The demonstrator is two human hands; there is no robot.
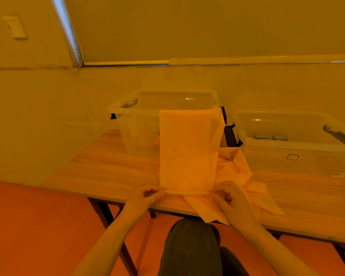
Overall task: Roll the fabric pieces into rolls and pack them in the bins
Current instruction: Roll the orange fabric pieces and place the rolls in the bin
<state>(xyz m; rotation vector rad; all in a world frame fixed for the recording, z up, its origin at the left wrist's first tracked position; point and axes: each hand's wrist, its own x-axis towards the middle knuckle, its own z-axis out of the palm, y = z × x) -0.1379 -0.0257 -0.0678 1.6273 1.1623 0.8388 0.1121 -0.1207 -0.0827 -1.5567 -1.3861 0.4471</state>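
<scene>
A long pale fabric strip (187, 148) lies from the table's near edge up over the front rim of a clear plastic bin (139, 124). My left hand (147, 195) pinches the strip's near left corner and my right hand (228, 194) pinches its near right corner, the edge between them turned over into a thin roll. A loose heap of more fabric (241, 188) lies under and to the right of the strip. A second clear bin (299, 156) stands at the right with two small grey rolls (271, 137) inside.
The wooden table (112, 166) stands against a pale wall, with bare top at the left. Black lid latches (230, 134) sit between the two bins. My knee (191, 246) is below the table edge, over an orange floor.
</scene>
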